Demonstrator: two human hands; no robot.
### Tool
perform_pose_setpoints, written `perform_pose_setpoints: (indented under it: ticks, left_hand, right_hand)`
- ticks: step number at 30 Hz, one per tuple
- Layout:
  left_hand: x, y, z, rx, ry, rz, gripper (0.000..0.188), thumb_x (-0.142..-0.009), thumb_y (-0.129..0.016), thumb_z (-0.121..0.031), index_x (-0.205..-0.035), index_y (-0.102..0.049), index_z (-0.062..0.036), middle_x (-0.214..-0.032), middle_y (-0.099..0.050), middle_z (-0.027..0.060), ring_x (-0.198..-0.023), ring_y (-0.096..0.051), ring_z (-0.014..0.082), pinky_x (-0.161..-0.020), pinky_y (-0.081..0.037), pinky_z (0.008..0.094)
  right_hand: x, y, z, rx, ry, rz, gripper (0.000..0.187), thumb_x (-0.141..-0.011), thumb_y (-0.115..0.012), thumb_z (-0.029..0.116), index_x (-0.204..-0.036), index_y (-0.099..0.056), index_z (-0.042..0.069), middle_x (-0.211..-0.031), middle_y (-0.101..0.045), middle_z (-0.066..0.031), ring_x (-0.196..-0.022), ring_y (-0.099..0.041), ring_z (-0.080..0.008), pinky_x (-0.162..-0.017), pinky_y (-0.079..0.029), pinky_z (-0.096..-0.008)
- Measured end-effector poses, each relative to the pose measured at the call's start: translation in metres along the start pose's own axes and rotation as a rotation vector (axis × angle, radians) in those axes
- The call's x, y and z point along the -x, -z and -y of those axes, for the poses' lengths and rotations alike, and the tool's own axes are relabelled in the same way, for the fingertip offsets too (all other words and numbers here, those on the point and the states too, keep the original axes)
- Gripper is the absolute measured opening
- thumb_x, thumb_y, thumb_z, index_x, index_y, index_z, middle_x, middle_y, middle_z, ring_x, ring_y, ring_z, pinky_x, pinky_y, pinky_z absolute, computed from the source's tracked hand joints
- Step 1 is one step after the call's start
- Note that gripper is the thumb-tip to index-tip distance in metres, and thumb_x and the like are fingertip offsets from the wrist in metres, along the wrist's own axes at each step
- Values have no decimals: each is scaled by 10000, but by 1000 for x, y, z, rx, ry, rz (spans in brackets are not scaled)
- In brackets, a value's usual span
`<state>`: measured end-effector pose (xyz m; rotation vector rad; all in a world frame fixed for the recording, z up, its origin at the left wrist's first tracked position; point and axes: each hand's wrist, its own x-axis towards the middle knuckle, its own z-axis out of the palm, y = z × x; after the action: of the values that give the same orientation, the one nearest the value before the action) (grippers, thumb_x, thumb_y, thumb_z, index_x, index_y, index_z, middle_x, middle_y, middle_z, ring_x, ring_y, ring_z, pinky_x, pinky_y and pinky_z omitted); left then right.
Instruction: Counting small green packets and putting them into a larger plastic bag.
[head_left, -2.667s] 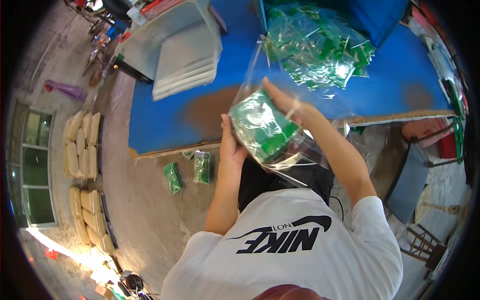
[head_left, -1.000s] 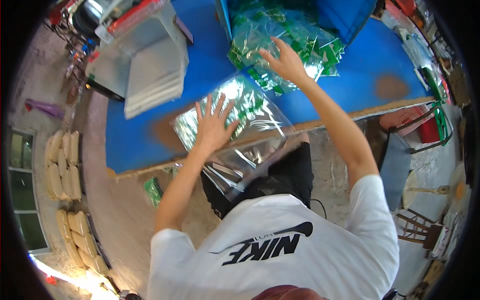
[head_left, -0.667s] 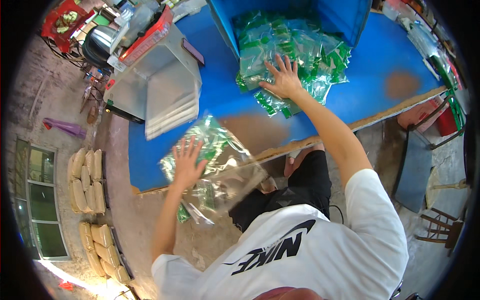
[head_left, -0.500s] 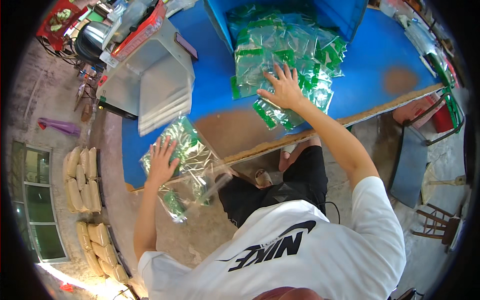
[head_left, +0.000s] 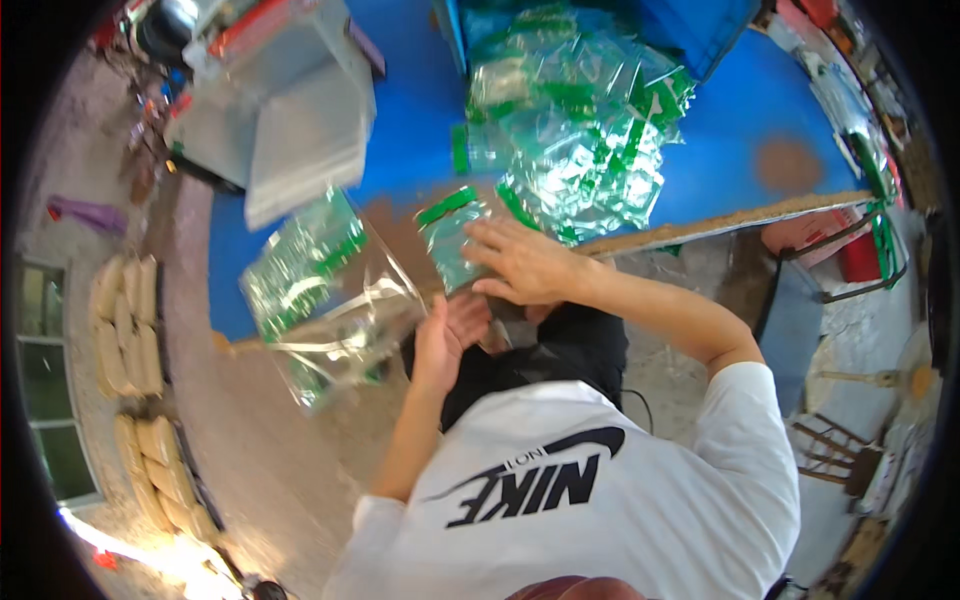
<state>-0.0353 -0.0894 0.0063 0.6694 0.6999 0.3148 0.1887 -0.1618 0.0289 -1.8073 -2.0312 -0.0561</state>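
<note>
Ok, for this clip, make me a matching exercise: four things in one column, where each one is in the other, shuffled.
1. Right hand
2. Left hand
3. Large clear bag
4. Pile of packets

A. Partly past the blue table's front edge, left of both hands
B. At the mouth of the blue bin
C. Over a small green-banded packet
D. In front of the table edge, near the black shorts

Pairs: 1-C, 2-D, 3-A, 4-B

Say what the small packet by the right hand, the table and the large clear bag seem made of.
Small packet: likely thin, smooth plastic film, pale and translucent beside its green strip.
Table: perhaps wooden board, judging by its rough brown edge; the blue finish could be paint or laminate.
Large clear bag: probably glossy plastic film; glare streaks it and the table edge shows through.
</note>
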Motion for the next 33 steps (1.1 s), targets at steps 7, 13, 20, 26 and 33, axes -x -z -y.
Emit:
perform_pose_setpoints:
  ticks: [7,13,20,26,33]
  left_hand:
    - [-14,-13,16,64,-133,-115,353,-920,-672,-26,-1260,-576,-32,-1190,-660,81,-1090,-650,193,-963,-529,343]
    - [-14,-8,15,158,21,-75,409,-922,-691,-74,-1302,-540,-74,-1258,-623,51,-1141,-622,203,-957,-535,372]
    - [-14,-7,21,98,5,-177,399,-926,-682,-59,-1300,-540,-49,-1267,-617,85,-1166,-616,235,-1012,-525,410]
    - [-4,8,4,171,74,52,403,-910,-688,-52,-1290,-557,-30,-1189,-653,95,-1082,-657,250,-898,-560,405]
    - [-11,4,4,-22,-62,1,456,-892,-728,-78,-1307,-549,-15,-1197,-651,85,-1064,-651,206,-873,-551,356]
  right_hand:
    - [-16,36,-85,166,-288,-399,401,-974,-564,276,-1286,-582,24,-1369,-564,-205,-1271,-513,-391,-1105,-356,-499]
    - [38,24,-12,-154,23,107,432,-934,-618,276,-1265,-582,1,-1336,-577,-190,-1271,-535,-348,-1098,-397,-477]
    - [7,34,-51,429,-375,-287,578,-940,-589,507,-1288,-582,45,-1285,-582,-248,-1241,-522,-398,-1018,-399,-551]
    - [32,24,-13,-256,40,43,732,-878,-652,551,-1284,-521,-44,-1334,-559,-240,-1318,-474,-432,-1129,-325,-563]
    - [16,33,1,-483,-335,121,572,-938,-615,451,-1280,-570,-6,-1308,-562,-269,-1280,-483,-448,-1091,-370,-500]
